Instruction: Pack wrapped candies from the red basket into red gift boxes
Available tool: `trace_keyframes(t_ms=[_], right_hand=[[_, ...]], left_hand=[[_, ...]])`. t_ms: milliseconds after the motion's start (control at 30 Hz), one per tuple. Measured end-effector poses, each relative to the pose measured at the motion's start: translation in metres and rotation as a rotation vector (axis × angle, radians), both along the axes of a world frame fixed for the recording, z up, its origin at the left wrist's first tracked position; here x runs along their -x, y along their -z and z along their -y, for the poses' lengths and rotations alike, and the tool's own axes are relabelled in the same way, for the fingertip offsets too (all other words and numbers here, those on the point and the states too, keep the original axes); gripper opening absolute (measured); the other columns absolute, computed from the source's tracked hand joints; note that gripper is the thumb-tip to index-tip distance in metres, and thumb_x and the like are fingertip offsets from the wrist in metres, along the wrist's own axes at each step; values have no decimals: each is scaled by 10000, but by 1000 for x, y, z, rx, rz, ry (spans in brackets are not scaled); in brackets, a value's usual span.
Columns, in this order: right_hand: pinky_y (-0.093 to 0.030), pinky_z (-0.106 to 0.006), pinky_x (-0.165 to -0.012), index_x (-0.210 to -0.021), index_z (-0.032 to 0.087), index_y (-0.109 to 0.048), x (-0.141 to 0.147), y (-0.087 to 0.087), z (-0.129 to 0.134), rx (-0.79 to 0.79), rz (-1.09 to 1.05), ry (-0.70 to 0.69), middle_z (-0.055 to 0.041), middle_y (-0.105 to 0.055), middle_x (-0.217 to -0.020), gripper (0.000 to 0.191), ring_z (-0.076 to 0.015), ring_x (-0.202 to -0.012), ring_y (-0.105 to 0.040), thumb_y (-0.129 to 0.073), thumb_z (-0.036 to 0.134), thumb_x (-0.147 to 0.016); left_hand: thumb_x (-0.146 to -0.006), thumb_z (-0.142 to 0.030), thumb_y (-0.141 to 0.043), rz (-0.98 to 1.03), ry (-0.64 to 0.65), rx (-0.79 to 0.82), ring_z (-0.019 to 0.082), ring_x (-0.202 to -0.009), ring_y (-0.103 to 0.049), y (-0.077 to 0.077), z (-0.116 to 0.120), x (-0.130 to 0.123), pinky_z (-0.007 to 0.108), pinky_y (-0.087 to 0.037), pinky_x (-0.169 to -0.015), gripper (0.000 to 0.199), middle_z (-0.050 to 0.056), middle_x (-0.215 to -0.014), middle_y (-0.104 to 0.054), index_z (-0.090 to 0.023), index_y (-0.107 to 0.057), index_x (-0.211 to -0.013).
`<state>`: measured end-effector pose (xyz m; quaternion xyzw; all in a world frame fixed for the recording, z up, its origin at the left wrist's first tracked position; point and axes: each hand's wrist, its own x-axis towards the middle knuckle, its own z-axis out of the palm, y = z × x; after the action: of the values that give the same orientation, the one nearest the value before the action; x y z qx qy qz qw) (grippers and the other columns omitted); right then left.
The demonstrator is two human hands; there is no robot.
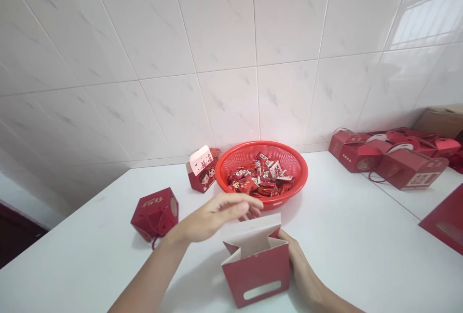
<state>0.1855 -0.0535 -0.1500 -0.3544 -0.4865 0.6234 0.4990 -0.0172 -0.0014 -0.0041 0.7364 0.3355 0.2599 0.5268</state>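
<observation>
A red paper gift box [258, 274] with a slot in its near side stands at the front of the white table, its top unfolded and its pale inside showing. My right hand [294, 255] grips the box from its right side, the fingers partly hidden behind it. Over the box's far left edge hovers my left hand [224, 211], fingers stretched out, holding nothing. Just beyond it sits a red plastic basket [300, 158] with small red-wrapped candies [262, 178] in it.
A closed dark red box [155, 211] lies on the left. Beside the basket is a red-and-white box with cartoon figures [202, 170]. Several folded red boxes [390, 158] pile up at the right, with a flat red piece [446, 221] nearer. A tiled wall [231, 62] closes off the back.
</observation>
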Motion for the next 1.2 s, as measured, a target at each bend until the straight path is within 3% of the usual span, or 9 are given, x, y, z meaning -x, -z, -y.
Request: trace_keyframes(t_ms=[100,233,400,533,667,767,900,1067,1200], right_hand=[[-494,-366,-786,-957,179,-685,-1,0,1,63,-61,-15,-75,-717,-905,343,-261,-859,-637,-511,464,-877],[-482,-350,-785,-869,182,-673,-2,-2,0,74,-74,-27,-61,-711,-885,306,-243,-833,-628,-526,451,-858],[-475,-332,-756,-847,181,-657,-2,-2,-3,44,-47,-22,-65,-703,-887,318,-243,-835,-615,-527,471,-853],[-465,-310,-731,-826,173,-647,-3,0,-7,29,-32,-9,-51,-684,-862,274,-223,-819,-598,-505,404,-863],[-454,-299,-737,-827,173,-644,-2,3,-9,20,-44,25,-32,-657,-834,249,-204,-799,-574,-479,354,-869],[-443,-288,-722,-820,183,-631,-2,4,-9,23,-41,19,-17,-637,-816,226,-194,-787,-558,-478,342,-869],[-426,-273,-683,-768,186,-601,-2,1,-9,27,-32,-6,-10,-603,-773,179,-181,-752,-533,-511,324,-839],[-399,-257,-646,-740,187,-599,-1,-1,-10,63,-91,0,5,-585,-734,134,-164,-704,-506,-534,287,-802],[-399,-260,-650,-753,185,-633,-1,-2,-12,69,-115,5,-2,-610,-748,138,-168,-710,-513,-550,290,-784]], left_hand=[[-921,-545,-562,-2,-115,-116,238,-969,-691,-14,-19,7,369,-535,-886,423,101,-1071,-742,-229,-722,-1152],[-859,-518,-602,-266,-234,-248,258,-998,-690,-18,-76,0,363,-528,-920,459,76,-1039,-757,-212,-704,-1185],[-882,-324,-523,-905,-214,-368,217,-1025,-684,3,-157,-39,257,-510,-869,370,73,-1161,-738,-180,-706,-1170],[-768,-346,-652,-1117,-221,-329,301,-962,-710,23,-195,-73,326,-536,-817,334,151,-1087,-755,-150,-755,-1017],[-664,-357,-738,-1253,-232,-274,357,-946,-716,39,-213,-94,376,-555,-820,347,212,-1006,-760,-127,-770,-921],[-623,-331,-755,-1252,-230,-249,352,-910,-719,47,-220,-95,370,-561,-806,309,191,-919,-770,-139,-774,-864],[-562,-240,-766,-1116,-269,-233,287,-786,-707,49,-225,-78,313,-548,-691,303,118,-797,-758,-154,-769,-852],[-602,-80,-636,-725,-344,-205,167,-615,-616,38,-222,-54,253,-471,-550,426,17,-679,-688,-147,-743,-1010],[-594,-11,-548,-384,-330,-164,131,-648,-605,26,-207,-48,218,-461,-572,531,20,-737,-690,-117,-705,-1091]])
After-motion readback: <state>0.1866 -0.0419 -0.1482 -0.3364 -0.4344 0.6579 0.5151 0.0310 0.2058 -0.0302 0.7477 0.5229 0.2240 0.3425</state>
